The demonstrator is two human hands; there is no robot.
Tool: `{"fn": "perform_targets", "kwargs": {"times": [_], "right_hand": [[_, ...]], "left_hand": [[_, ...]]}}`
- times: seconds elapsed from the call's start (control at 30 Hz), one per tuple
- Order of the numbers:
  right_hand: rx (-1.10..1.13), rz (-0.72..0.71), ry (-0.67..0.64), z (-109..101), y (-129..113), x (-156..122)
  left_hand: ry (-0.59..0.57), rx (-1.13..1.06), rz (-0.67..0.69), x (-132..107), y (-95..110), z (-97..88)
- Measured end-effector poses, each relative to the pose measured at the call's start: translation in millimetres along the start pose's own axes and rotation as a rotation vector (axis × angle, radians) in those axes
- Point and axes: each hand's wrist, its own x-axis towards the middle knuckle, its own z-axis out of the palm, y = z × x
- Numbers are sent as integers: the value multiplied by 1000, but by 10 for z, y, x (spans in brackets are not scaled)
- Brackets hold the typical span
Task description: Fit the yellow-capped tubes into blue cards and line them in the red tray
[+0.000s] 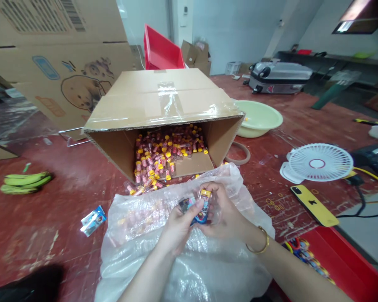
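Both of my hands meet above a translucent white plastic sack [189,260]. My left hand [176,228] pinches a small blue printed packet [202,216], thumb on top. My right hand [223,214] wraps round a small clear bottle with a yellow cap [205,194], pressed up against the packet. Where the packet ends and the bottle begins is hard to make out. Just beyond the sack, a cardboard box [145,98] lies on its side, its mouth facing me. Many similar yellow-capped bottles [159,161] are heaped inside, and some spill out at its front left corner.
Left of the sack lie blue packets [93,220] and green bananas [27,182]. To the right are a white fan [319,162], a yellow phone [314,205] and a red tray [349,264] with printed items. A pale green basin [258,119] stands behind the box's right side.
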Motion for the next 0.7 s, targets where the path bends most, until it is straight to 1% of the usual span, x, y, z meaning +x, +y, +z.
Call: {"fn": "perform_targets", "kwargs": {"times": [0.1, 0.27, 0.4, 0.47, 0.53, 0.57, 0.6, 0.63, 0.67, 0.7], "right_hand": [[37, 49, -30, 8, 10, -29], [-22, 5, -22, 1, 32, -63], [-35, 10, -33, 20, -13, -44], [-80, -6, -6, 28, -57, -43], [-175, -40, 62, -33, -84, -65], [-231, -52, 109, -116, -75, -91], [-281, -57, 168, -247, -43, -135], [-328, -50, 246, -431, 16, -206], [-382, -27, 349, -669, 100, -314], [-458, 20, 472, -950, 204, -468]], "left_hand": [[-5, 39, 28, -22, -26, -27], [13, 32, 30, -41, -38, -4], [19, 51, 43, -26, -49, -10], [29, 84, 45, -11, -53, -22], [60, 120, 35, -4, -49, -29], [78, 125, 24, -6, -42, -30], [100, 121, 15, -11, -32, -30], [124, 112, 8, -16, -18, -32], [152, 104, 1, -18, 0, -36], [188, 107, 1, -13, 20, -45]]}}
